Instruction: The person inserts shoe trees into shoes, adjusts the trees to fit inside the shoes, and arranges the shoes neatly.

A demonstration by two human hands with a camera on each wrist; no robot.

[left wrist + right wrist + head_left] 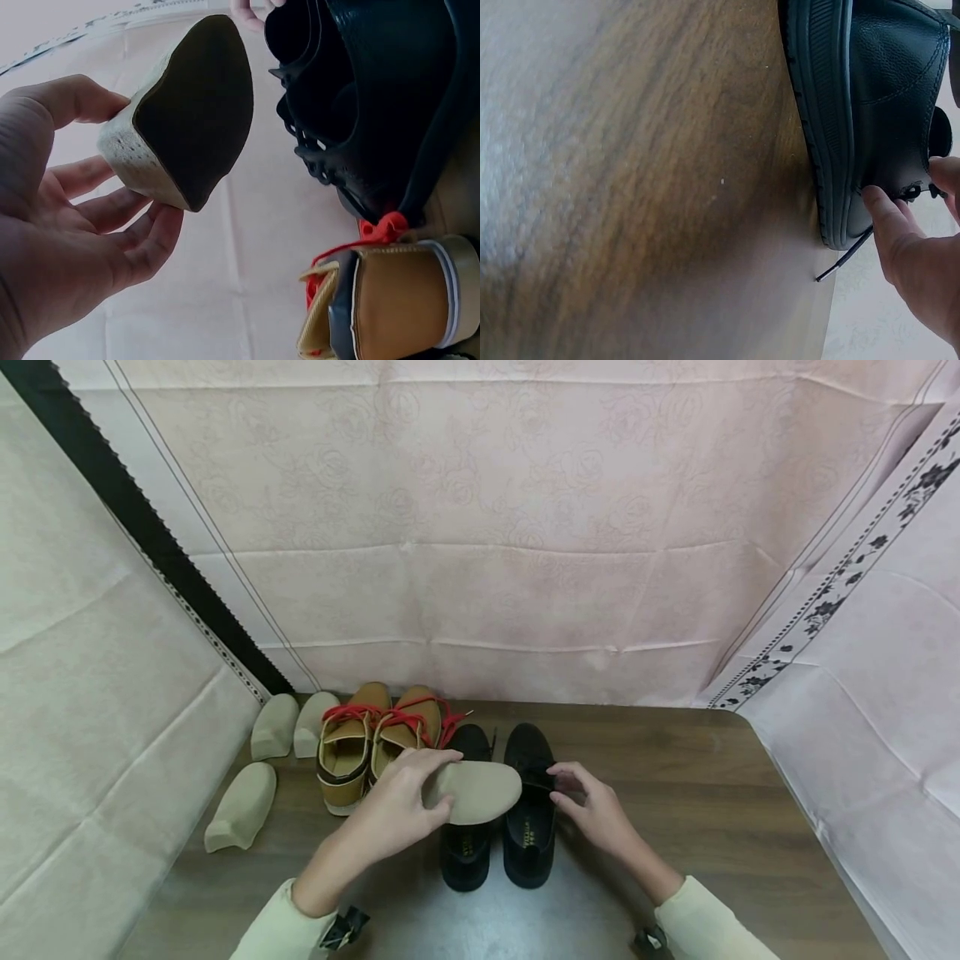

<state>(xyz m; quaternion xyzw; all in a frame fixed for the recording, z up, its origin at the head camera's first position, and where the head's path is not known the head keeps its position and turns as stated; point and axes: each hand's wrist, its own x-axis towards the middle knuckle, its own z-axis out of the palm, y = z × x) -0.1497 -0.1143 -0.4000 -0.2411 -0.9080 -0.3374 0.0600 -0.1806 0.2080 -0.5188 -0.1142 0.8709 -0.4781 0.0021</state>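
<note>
My left hand [408,797] holds a cream toe-shaped shoe insert [480,792] above the left black shoe [465,852]. The insert hides part of that shoe. Its dark flat end shows in the left wrist view, thumb on one side and fingers on the other. My right hand [596,806] is at the right black shoe [528,852], thumb and fingertips on its side and lace opening. In the right wrist view a loose lace end [845,259] hangs beside the fingers. Both black shoes stand side by side with toes pointing away.
Left of the black shoes stand two tan shoes [345,756] with red laces [411,718]. Further left, three more cream inserts [243,806] lie on the wooden surface [660,760]. Pale patterned cloth [525,527] covers the back and both sides.
</note>
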